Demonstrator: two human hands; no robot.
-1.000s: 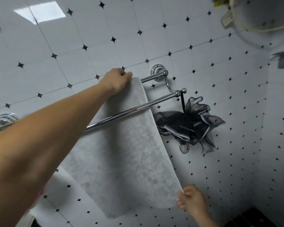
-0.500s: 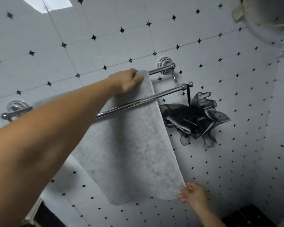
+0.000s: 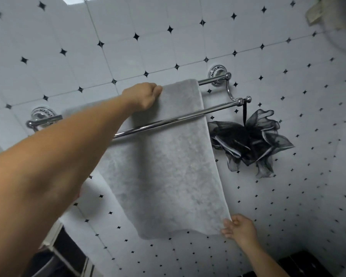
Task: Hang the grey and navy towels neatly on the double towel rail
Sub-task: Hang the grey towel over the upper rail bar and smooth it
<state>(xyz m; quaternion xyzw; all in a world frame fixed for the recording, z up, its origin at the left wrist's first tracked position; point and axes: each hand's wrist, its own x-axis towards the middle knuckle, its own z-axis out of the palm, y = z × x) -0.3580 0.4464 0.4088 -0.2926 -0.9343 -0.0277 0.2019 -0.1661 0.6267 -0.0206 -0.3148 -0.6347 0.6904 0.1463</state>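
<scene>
The grey towel hangs over the back bar of the chrome double towel rail and drops behind the front bar. My left hand grips the towel's top fold at the back bar. My right hand pinches the towel's lower right corner, far below the rail. No navy towel is in view.
A black mesh bath sponge hangs by a cord from the front bar's right end. The wall is white tile with small black diamonds. A white fixture sits at top right; dark floor tiles show at the bottom.
The view has shifted so the rail sits lower and further right in frame. Both hands keep their grip on the grey towel, which hangs a little straighter.
</scene>
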